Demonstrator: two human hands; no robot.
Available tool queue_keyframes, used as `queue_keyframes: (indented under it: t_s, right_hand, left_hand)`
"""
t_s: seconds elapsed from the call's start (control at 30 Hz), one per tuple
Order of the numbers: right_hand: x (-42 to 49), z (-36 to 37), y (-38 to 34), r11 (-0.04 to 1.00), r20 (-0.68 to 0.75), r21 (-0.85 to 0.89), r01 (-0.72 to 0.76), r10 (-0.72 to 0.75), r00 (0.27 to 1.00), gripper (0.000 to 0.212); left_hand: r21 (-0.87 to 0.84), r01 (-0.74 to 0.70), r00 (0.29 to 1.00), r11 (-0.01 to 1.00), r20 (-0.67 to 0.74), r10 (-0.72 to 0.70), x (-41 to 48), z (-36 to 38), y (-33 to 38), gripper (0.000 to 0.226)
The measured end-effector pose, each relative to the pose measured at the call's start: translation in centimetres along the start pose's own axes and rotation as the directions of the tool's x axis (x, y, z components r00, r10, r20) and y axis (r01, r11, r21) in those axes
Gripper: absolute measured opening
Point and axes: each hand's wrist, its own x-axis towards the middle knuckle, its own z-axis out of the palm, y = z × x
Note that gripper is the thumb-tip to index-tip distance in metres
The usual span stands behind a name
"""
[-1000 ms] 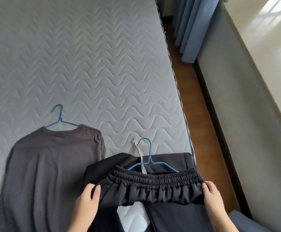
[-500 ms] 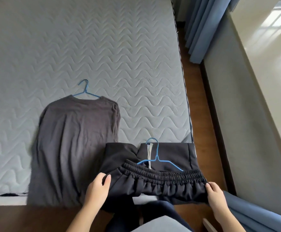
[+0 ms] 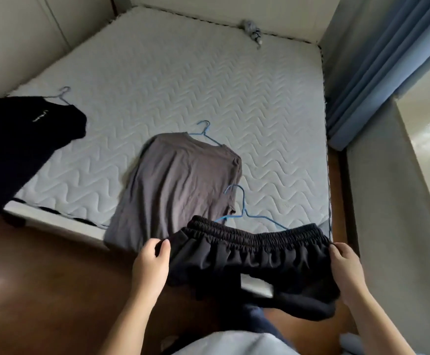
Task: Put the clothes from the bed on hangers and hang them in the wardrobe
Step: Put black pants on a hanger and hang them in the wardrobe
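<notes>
head view. black trousers [image 3: 255,254], elastic waistband uppermost, held stretched between two hands above the near edge of the bed [image 3: 208,85]; the lower cloth hangs bunched below the waistband, over the floor [image 3: 42,278].

left hand [image 3: 152,262]: forearm rising from the lower middle of the frame, back of the hand toward the camera, thumb and fingers curled and pinching the left end of the waistband.

right hand [image 3: 347,267]: forearm rising from the lower right, fingers curled around the right end of the waistband, grasping the cloth.

blue hanger [image 3: 244,212]: wire, hook pointing away from the person, its arms running down behind the waistband; whether it touches the mattress, cannot tell.

grey shirt [image 3: 180,180]: flat on the mattress just left of the trousers, hem over the near edge, on a second blue hanger [image 3: 203,134] whose hook shows at the collar.

black shirt [image 3: 17,139]: far left of the bed, draped over the side, on a pale hanger [image 3: 61,96].

blue curtain [image 3: 377,60]: upper right, beside the bed.
</notes>
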Motion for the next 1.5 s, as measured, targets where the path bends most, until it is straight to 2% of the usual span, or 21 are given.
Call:
queue_keyframes:
  t_s: [0.07,0.17,0.33,0.43,0.53,0.6,0.67,0.8,0.93,1.1,1.2,1.37,1.5]
  right_hand:
    - [-2.6,1.5,-3.1,0.998,0.033,0.008,0.062,-0.062,0.998,0.022]
    - [-6.5,4.7,-8.1,0.988,0.121,0.030,0.153,-0.156,0.980,0.015]
    - [-11.9,11.8,-15.7,0.949,0.344,0.049,0.310,-0.308,0.887,0.019]
    - [-14.9,16.1,-20.7,0.894,0.458,0.070,0.442,-0.423,0.782,0.020]
    - [-19.2,20.5,-26.3,0.809,0.554,0.132,0.573,-0.539,0.634,0.018]
    - [-22.3,23.7,-29.9,0.768,0.608,0.199,0.608,-0.583,0.538,0.017]
    - [-25.0,27.2,-33.3,0.732,0.633,0.275,0.624,-0.626,0.455,0.017]
    - [-29.3,34.3,-39.9,0.685,0.651,0.392,0.614,-0.678,0.341,0.020]
    - [-33.1,40.7,-46.3,0.630,0.676,0.483,0.608,-0.710,0.199,0.017]
    - [-39.4,47.5,-54.8,0.549,0.704,0.556,0.624,-0.710,-0.003,0.016]
    - [-44.3,52.1,-58.2,0.521,0.724,0.571,0.634,-0.684,-0.090,0.017]
    - [-53.3,61.0,-62.1,0.502,0.732,0.598,0.624,-0.660,-0.170,0.017]
    - [-60.5,67.6,-65.2,0.522,0.727,0.613,0.593,-0.666,-0.166,0.019]
  left_hand:
    - [-0.087,0.016,0.997,0.996,-0.071,-0.022,-1.0,-3.9,-1.8,0.025]
    - [-0.171,0.042,0.975,0.984,-0.208,-0.078,-2.6,-10.0,-4.5,0.024]
    - [-0.289,0.053,0.858,0.956,-0.476,-0.191,-5.4,-19.7,-9.0,0.020]
    - [-0.376,0.063,0.759,0.925,-0.583,-0.289,-7.2,-24.2,-11.4,0.026]
    - [-0.451,0.039,0.648,0.892,-0.667,-0.366,-8.7,-28.5,-13.7,0.020]
    - [-0.480,0.003,0.566,0.877,-0.723,-0.397,-9.1,-31.4,-14.7,0.020]
    - [-0.434,0.003,0.475,0.901,-0.792,-0.383,-8.9,-34.3,-15.2,0.019]
    - [-0.320,0.043,0.317,0.946,-0.894,-0.317,-6.3,-39.9,-15.7,0.014]
    - [-0.343,0.077,0.198,0.936,-0.915,-0.351,-2.5,-46.2,-17.2,0.019]
    - [-0.386,0.041,0.044,0.922,-0.921,-0.387,0.5,-54.1,-18.9,0.017]
    - [-0.414,0.049,-0.041,0.909,-0.910,-0.412,1.6,-57.9,-20.5,0.017]
    - [-0.458,0.052,-0.143,0.887,-0.883,-0.448,4.2,-65.5,-26.1,0.019]
    - [-0.470,0.036,-0.149,0.882,-0.875,-0.460,7.2,-73.5,-31.4,0.023]
